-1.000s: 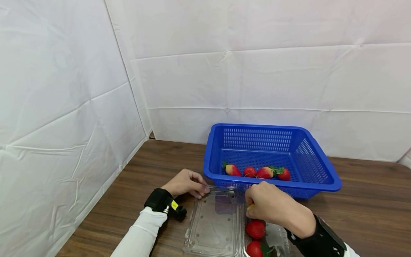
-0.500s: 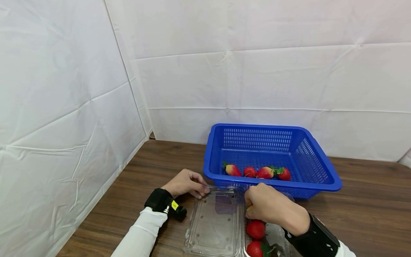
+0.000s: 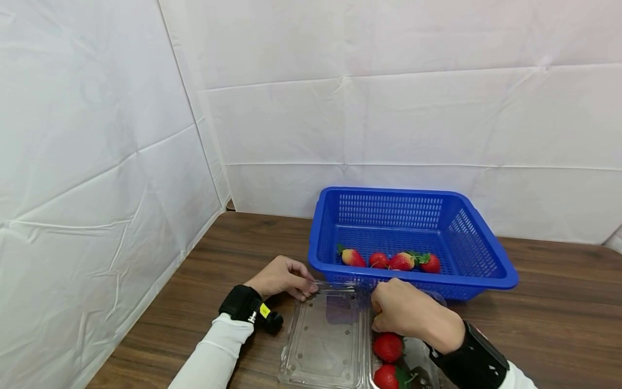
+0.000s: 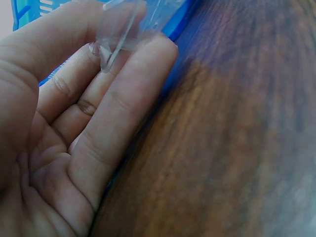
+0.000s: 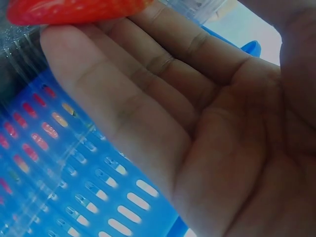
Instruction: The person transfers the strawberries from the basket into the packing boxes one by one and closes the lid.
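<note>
A clear plastic clamshell box lies opened flat on the table, its lid (image 3: 326, 343) to the left of its base (image 3: 421, 359). My left hand (image 3: 283, 278) pinches the lid's far left corner (image 4: 121, 32) between thumb and fingers. In the base, a red strawberry (image 3: 387, 347) sits just beyond another strawberry (image 3: 386, 377) with green leaves. My right hand (image 3: 413, 312) reaches down into the far end of the base. Its fingers are at a strawberry (image 5: 74, 11) in the right wrist view; the head view hides that berry behind the hand.
Right behind the box stands a blue perforated basket (image 3: 478, 282). Several strawberries (image 3: 402, 261) lie along its near side. White cloth (image 3: 413, 119) hangs behind and to the left of the wooden table (image 3: 559, 313).
My right wrist has shifted slightly left, while its fingers stay at the far end of the base. The yellowish patch between those fingers is now hidden. My left hand has not moved.
</note>
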Demonstrator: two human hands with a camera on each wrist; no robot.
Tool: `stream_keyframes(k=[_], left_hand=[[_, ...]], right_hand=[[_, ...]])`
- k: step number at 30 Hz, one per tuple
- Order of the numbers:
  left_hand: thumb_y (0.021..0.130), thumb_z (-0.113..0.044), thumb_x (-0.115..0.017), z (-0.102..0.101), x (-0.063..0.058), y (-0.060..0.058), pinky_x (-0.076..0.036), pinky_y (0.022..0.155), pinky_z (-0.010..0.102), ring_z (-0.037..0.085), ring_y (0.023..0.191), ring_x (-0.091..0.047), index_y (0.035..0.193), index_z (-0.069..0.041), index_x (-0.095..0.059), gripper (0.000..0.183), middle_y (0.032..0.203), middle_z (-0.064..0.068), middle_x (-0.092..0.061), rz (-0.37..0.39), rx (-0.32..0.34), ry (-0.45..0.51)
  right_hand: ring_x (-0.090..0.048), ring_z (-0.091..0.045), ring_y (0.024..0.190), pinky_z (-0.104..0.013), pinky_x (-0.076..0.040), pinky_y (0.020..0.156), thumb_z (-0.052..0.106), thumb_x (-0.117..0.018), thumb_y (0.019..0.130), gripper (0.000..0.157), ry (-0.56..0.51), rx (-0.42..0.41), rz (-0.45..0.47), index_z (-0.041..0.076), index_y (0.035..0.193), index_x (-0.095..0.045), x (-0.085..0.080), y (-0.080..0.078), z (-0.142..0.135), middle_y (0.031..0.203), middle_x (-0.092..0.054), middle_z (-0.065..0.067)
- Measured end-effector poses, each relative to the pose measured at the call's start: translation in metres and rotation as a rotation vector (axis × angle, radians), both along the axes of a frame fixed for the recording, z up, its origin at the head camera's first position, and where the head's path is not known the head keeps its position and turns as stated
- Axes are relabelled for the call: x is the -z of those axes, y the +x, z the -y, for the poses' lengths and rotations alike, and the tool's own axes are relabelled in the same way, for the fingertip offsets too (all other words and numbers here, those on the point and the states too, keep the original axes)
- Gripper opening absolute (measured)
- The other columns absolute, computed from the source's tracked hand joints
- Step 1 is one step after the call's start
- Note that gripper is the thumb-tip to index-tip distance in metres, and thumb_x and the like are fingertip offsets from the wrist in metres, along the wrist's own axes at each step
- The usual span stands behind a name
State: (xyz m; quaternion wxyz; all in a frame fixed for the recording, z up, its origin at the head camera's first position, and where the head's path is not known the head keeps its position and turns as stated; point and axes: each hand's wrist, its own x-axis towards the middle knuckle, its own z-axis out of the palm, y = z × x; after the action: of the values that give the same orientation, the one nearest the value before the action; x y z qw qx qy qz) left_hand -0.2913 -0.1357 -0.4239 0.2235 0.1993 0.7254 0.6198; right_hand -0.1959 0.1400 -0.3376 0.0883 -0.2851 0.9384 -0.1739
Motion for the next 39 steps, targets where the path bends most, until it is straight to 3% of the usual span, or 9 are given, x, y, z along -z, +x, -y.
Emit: stream_keyframes(k=[10, 19, 25, 29, 32, 36, 37, 39], left_hand=[[0.080, -0.007, -0.075, 0.000, 0.000, 0.001, -0.062, 0.065, 0.032, 0.024, 0.075, -0.069, 0.091, 0.005, -0.070, 0.017, 0.088, 0.015, -0.073, 0.001, 0.002, -0.003], [0.080, -0.006, -0.074, -0.001, -0.001, 0.000, -0.062, 0.065, 0.031, 0.023, 0.073, -0.069, 0.092, 0.007, -0.070, 0.018, 0.087, 0.015, -0.073, 0.003, 0.002, -0.004], [0.080, -0.006, -0.075, -0.002, 0.000, 0.000, -0.062, 0.065, 0.032, 0.024, 0.074, -0.069, 0.092, 0.007, -0.070, 0.018, 0.088, 0.015, -0.073, 0.008, 0.005, 0.002], [0.080, -0.007, -0.075, -0.002, -0.001, 0.000, -0.062, 0.065, 0.032, 0.024, 0.075, -0.069, 0.092, 0.006, -0.070, 0.019, 0.088, 0.015, -0.073, 0.005, 0.003, 0.000], [0.080, -0.007, -0.075, -0.002, -0.002, 0.000, -0.062, 0.065, 0.032, 0.024, 0.074, -0.069, 0.092, 0.006, -0.070, 0.019, 0.088, 0.015, -0.073, 0.001, 0.000, -0.004], [0.080, -0.006, -0.075, -0.001, -0.001, 0.001, -0.062, 0.065, 0.032, 0.024, 0.074, -0.069, 0.091, 0.006, -0.070, 0.018, 0.087, 0.015, -0.073, 0.005, -0.003, -0.004], [0.080, -0.006, -0.075, -0.001, -0.001, 0.001, -0.062, 0.065, 0.032, 0.024, 0.073, -0.069, 0.091, 0.006, -0.070, 0.017, 0.087, 0.015, -0.073, 0.006, -0.004, -0.004], [0.079, -0.006, -0.075, 0.000, -0.001, 0.002, -0.062, 0.065, 0.032, 0.023, 0.073, -0.069, 0.091, 0.006, -0.070, 0.017, 0.086, 0.015, -0.073, 0.008, -0.006, -0.004]], right_hand=[[-0.021, -0.007, 0.044, -0.024, -0.015, 0.044, 0.006, -0.077, 0.072, 0.047, -0.013, 0.028, 0.076, 0.019, 0.053, -0.036, 0.003, -0.001, 0.000, 0.052, -0.023, 0.009], [-0.011, -0.009, 0.053, -0.028, -0.009, 0.050, 0.006, -0.076, 0.068, 0.051, -0.001, 0.020, 0.032, 0.020, 0.055, -0.029, -0.001, 0.000, -0.002, 0.059, -0.015, 0.007], [-0.012, -0.009, 0.050, -0.028, -0.010, 0.049, 0.007, -0.076, 0.072, 0.046, 0.003, 0.037, 0.048, 0.019, 0.055, -0.035, -0.007, 0.002, -0.004, 0.056, -0.018, 0.007], [-0.011, -0.011, 0.054, -0.031, -0.010, 0.051, 0.008, -0.074, 0.077, 0.048, 0.003, 0.036, 0.054, 0.019, 0.060, -0.031, -0.015, 0.005, -0.005, 0.060, -0.015, 0.005], [-0.016, -0.011, 0.057, -0.030, -0.020, 0.053, 0.012, -0.074, 0.081, 0.035, 0.015, 0.036, 0.078, 0.017, 0.064, -0.044, -0.023, 0.009, -0.006, 0.062, -0.019, 0.005], [-0.030, -0.009, 0.060, -0.031, -0.038, 0.062, 0.018, -0.074, 0.083, 0.009, 0.008, 0.015, 0.095, 0.017, 0.084, -0.065, -0.036, 0.013, -0.010, 0.063, -0.033, 0.007], [-0.035, -0.008, 0.062, -0.031, -0.043, 0.066, 0.019, -0.074, 0.083, 0.009, 0.002, 0.007, 0.084, 0.018, 0.088, -0.067, -0.040, 0.014, -0.012, 0.064, -0.040, 0.008], [-0.035, -0.007, 0.060, -0.029, -0.041, 0.061, 0.020, -0.074, 0.084, 0.010, -0.019, -0.009, 0.057, 0.020, 0.083, -0.064, -0.048, 0.014, -0.018, 0.065, -0.035, 0.008]])
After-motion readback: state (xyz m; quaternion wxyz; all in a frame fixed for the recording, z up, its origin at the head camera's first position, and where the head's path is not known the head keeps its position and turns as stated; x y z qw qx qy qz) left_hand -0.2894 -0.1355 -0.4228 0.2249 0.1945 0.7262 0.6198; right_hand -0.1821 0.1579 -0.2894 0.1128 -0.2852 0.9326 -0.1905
